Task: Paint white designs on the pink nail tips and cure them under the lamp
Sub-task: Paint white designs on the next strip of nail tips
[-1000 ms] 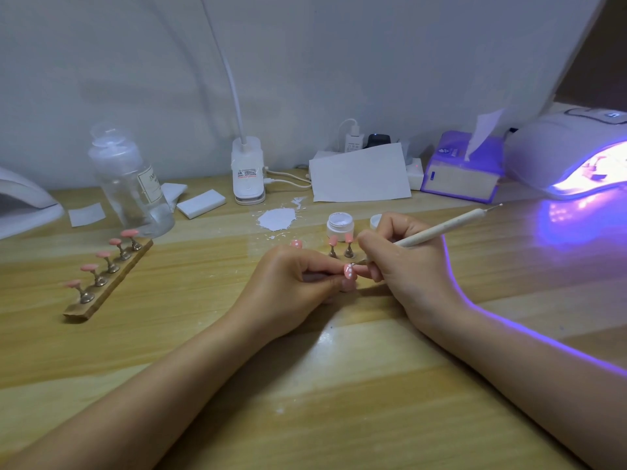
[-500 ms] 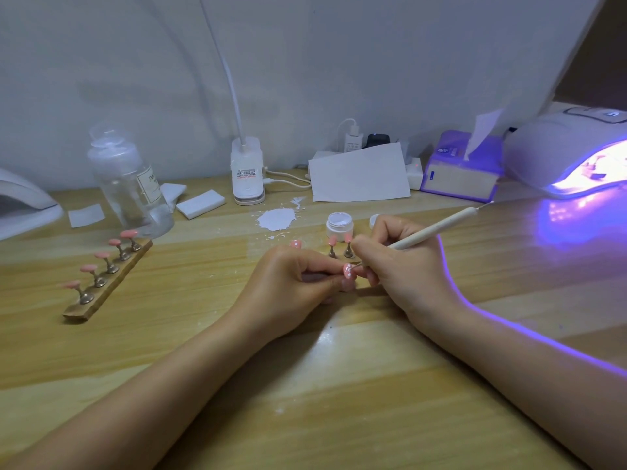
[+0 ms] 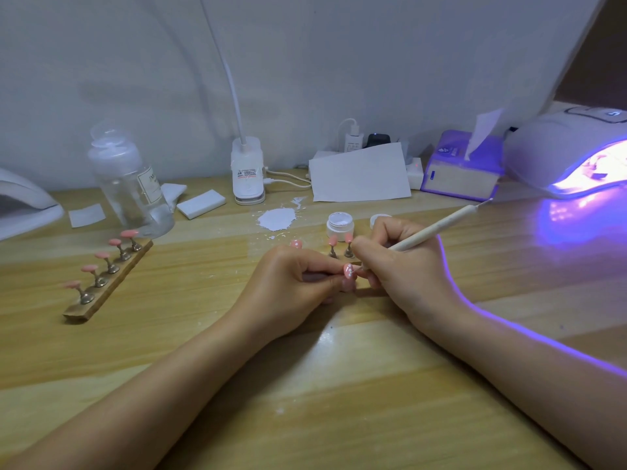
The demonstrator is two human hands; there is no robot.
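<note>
I am seeing both forearms reaching up from the bottom of the frame across the wooden table [image 3: 339,418]. At centre, the left hand [image 3: 288,286] is pinching the stem of a pink nail tip [image 3: 348,270] between thumb and fingers, and that tip is carrying white dots. The right hand [image 3: 403,266] is gripping a pale dotting pen [image 3: 441,225], fingers curled round it, its working end sitting at the tip; whether it is touching I cannot tell. Just behind the hands, 2 more pink tips on stands [image 3: 341,247] are standing upright, with another dotted tip [image 3: 296,244] to their left. Behind those, an open white paint jar [image 3: 340,224] is sitting near a white smear [image 3: 276,219]. At middle left, a wooden rack [image 3: 108,283] is holding 5 plain pink tips in a row. Further back at upper left, a clear bottle [image 3: 132,188] is standing. At the far edge, a sheet of paper [image 3: 359,174] is leaning beside a tissue box [image 3: 461,171]. At upper right, the curing lamp [image 3: 570,154] is glowing violet.
</note>
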